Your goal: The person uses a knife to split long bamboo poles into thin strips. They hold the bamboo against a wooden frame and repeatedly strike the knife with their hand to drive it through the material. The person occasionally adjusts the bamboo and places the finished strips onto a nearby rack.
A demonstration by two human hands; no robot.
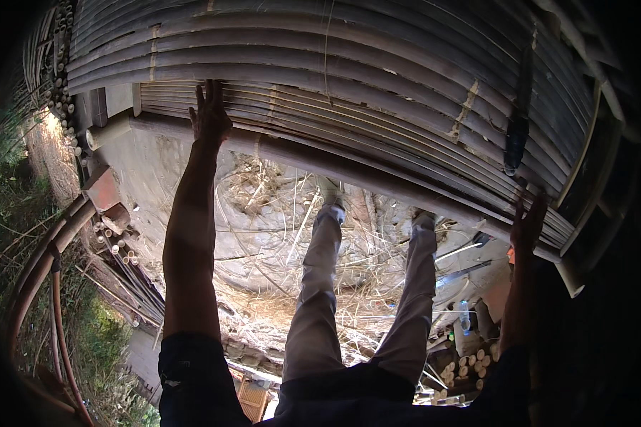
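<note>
A wide panel of long dark bamboo slats [285, 39] spans the upper part of the view, with lighter ties across it. Below its near edge runs a band of thinner strips [377, 132], bordered by a thick bamboo pole [320, 165]. My left hand [211, 117] lies at the left part of this band, fingers stretched out, fingertips at the lowest wide slat. At the right end of the strips is my right hand [529, 224], in shadow, its fingers extended and touching the strips' near edge. A dark, long blade-like tool [518, 117] rests on the slats above it.
My legs [320, 277] stand on a floor [256, 238] strewn with straw and split strips. Bamboo pole ends [466, 366] are stacked at lower right beside a clear bottle [464, 317]. A curved brown frame [35, 277] and greenery lie at left.
</note>
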